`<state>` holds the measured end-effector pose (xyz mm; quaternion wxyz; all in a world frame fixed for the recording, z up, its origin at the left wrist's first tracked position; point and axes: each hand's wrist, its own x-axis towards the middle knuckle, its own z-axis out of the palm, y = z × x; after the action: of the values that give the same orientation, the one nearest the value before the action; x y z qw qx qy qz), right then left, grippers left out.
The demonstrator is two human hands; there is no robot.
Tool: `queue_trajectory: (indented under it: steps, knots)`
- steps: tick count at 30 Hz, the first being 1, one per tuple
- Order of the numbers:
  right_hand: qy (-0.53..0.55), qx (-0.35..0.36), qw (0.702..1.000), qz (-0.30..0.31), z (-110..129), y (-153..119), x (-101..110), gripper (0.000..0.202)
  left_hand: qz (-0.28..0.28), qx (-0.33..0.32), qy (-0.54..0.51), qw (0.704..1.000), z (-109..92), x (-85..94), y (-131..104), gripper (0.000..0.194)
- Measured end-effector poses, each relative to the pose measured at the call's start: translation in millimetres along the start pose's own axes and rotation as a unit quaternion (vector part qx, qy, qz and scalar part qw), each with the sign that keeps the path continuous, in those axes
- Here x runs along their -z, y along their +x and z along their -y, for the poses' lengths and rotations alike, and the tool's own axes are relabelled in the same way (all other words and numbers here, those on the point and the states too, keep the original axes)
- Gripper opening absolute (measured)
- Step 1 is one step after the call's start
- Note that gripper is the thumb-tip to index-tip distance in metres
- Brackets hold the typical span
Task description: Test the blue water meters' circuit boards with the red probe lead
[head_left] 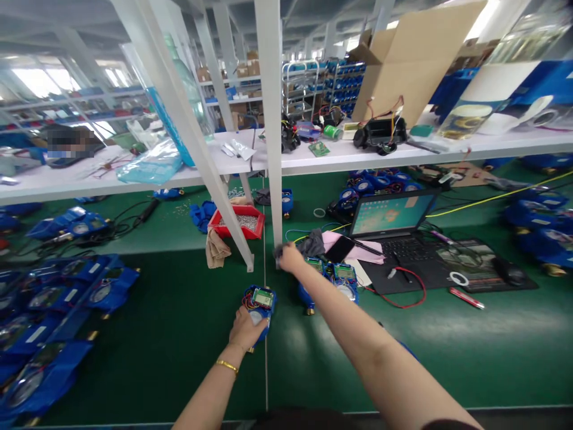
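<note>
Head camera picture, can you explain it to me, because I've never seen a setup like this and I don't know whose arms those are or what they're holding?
There is no machine here: these are a person's own bare hands, seen by a camera worn on their head, looking forward and down. The left hand, below a gold bracelet, grips a blue meter with a small display. The right hand is stretched out near a white post, its fingers at a dark, blurred thing, perhaps cloth. On the green table are more blue meters, a red tray of small parts, a phone and an open laptop.
</note>
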<state>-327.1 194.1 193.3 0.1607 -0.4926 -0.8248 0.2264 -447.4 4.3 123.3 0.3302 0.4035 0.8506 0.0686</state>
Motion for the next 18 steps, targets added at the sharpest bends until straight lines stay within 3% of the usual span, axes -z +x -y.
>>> queue_trajectory:
  steps: [2, 4, 7, 10, 13, 16, 18]
  knots:
    - [-0.007, -0.018, 0.998, -0.063, -15, 23, 35, 0.041, -0.005, -0.001, -0.002, 1.000, -6, -2.5, 3, 0.043]
    - [-0.017, -0.038, 0.992, -0.119, -38, 30, 61, 0.044, -0.010, -0.005, -0.001, 1.000, -17, -5.5, 8, 0.044]
    - [-0.042, -0.081, 0.980, -0.179, -79, -3, 69, 0.045, -0.022, -0.006, 0.000, 1.000, -38, -12.4, 16, 0.044]
    - [-0.077, -0.125, 0.971, -0.190, -113, -67, 40, 0.048, -0.036, 0.010, -0.003, 0.999, -64, -22.4, 24, 0.044]
    - [-0.111, -0.108, 0.975, -0.158, -127, -123, -5, 0.063, -0.042, 0.034, -0.012, 0.998, -90, -32.4, 34, 0.044]
    - [-0.136, -0.034, 0.986, -0.095, -126, -149, -40, 0.059, -0.044, 0.051, -0.024, 0.997, -111, -39.5, 42, 0.047]
    - [-0.144, 0.014, 0.988, -0.062, -124, -155, -52, 0.058, -0.042, 0.060, -0.036, 0.997, -121, -42.2, 43, 0.046]
